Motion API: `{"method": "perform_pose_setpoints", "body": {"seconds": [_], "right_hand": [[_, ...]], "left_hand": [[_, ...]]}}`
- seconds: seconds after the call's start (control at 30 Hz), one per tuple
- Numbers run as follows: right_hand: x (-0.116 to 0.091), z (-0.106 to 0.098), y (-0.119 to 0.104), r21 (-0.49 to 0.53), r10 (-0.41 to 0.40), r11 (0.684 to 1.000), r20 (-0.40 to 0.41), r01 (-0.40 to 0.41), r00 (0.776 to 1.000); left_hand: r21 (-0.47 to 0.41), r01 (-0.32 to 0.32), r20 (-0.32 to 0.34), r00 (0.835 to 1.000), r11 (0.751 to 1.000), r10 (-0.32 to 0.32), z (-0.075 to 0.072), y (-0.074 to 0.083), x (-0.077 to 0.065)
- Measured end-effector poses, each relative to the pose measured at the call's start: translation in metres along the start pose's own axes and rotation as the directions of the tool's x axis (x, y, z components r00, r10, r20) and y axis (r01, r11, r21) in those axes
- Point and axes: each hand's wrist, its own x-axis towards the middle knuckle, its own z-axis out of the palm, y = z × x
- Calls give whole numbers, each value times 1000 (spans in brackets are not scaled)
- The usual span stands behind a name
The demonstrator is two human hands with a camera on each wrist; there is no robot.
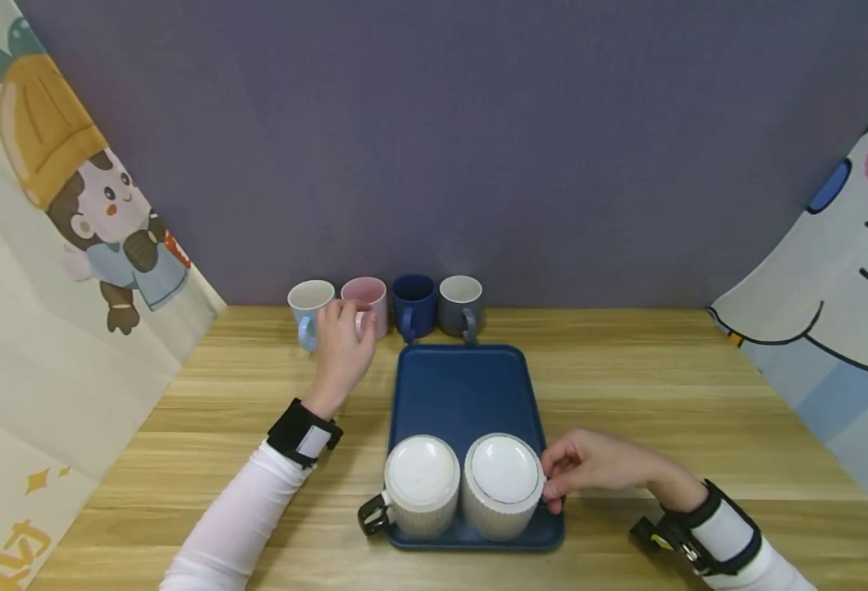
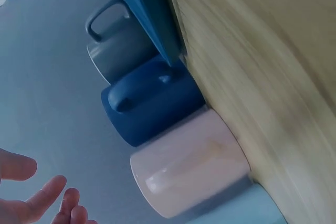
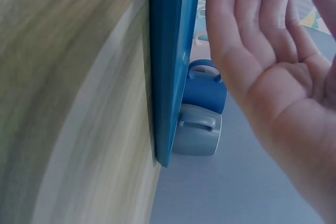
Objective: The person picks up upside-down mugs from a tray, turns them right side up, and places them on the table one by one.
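Four upright mugs stand side by side along the far edge of the table [image 1: 257, 394] in the head view: a light blue mug [image 1: 303, 312], a pink mug [image 1: 378, 318], a dark blue mug [image 1: 422, 316] and a grey mug [image 1: 450, 318]. The visible handles turn away from the far edge, presumably for easy reach. The tray [image 1: 463, 382] carries two ribbed mugs, seemingly base up, probably for steadiness on their rims. The left ribbed mug [image 1: 422, 484] occupies the near left corner, its black handle projecting past the tray's left edge; the right ribbed mug [image 1: 504, 484] occupies the near right corner. The right hand [image 1: 604, 464] pinches the latter's handle at the tray's right edge, the outward handle apparently inviting a side grip. The left hand [image 1: 344, 349] lies before the light blue and pink mugs; contact cannot be told here.

Left wrist view: thumb and fingers are spread apart with nothing between them, away from the pink mug's wall. A tray corner appears near the dark blue and grey mugs.

Right wrist view: fingers lie against the dark handle, the thumb on its other side, a hold that likely steadies the right ribbed mug.
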Motion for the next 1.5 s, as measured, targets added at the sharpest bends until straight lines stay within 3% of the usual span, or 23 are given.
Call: {"method": "perform_pose_setpoints", "body": {"seconds": [0.43, 0.73, 1.37, 1.5], "right_hand": [[2, -2, 4, 93, -7, 996, 22, 5, 1000], [2, -3, 8, 178, 101, 979, -11, -97, 995], [1, -10, 10, 190, 88, 979, -87, -70, 992], [1, -13, 11, 219, 117, 971, -94, -95, 989]], "left_hand": [[-39, -24, 24, 999, 999, 25, 13, 13, 0], [-33, -52, 2, 999, 998, 52, 20, 17, -2], [-35, -30, 8, 999, 999, 31, 18, 16, 2], [-41, -17, 12, 1000, 999, 18, 16, 17, 5]]}}
